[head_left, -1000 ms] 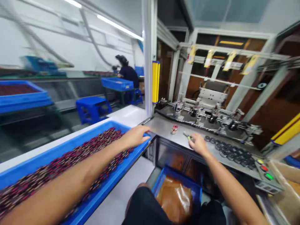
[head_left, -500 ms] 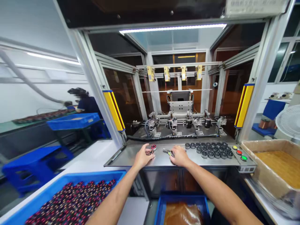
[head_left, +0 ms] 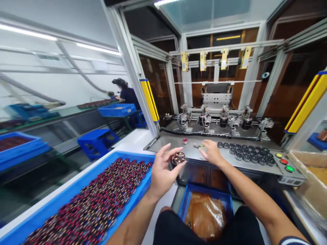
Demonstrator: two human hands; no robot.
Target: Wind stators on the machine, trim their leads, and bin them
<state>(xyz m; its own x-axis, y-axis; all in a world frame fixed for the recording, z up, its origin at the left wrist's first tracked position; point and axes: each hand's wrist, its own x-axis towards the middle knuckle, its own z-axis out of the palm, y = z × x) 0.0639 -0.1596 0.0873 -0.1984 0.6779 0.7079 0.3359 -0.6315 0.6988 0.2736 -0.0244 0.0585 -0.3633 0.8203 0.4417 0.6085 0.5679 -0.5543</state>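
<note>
My left hand (head_left: pixel 165 170) is raised in front of the metal ledge. Its thumb and fingertips pinch a copper-wound motor stator (head_left: pixel 179 157) by the rim. Fingers apart, my right hand (head_left: pixel 212 152) rests low over the ledge (head_left: pixel 189 148). Beside its fingertips lie small pliers or cutters (head_left: pixel 198 146) with greenish handles, partly covered by the hand. Another stator, with red windings (head_left: pixel 185 140), sits on the ledge behind my left hand. To the right of my right hand, several black motor rings (head_left: pixel 246 152) stand in rows.
A blue tray (head_left: pixel 143 157) full of stators lies at the left. Ahead is a framed machine with several fixtures (head_left: pixel 206 119). Buttons (head_left: pixel 284 161) and a cardboard box (head_left: pixel 301 163) are at the right; a blue bin (head_left: pixel 187 197) sits below. A person (head_left: pixel 127 97) works far left.
My view has turned left and down. My left hand has come back towards me off the ledge with the stator. My right hand's fingers have loosened from the pliers.
</note>
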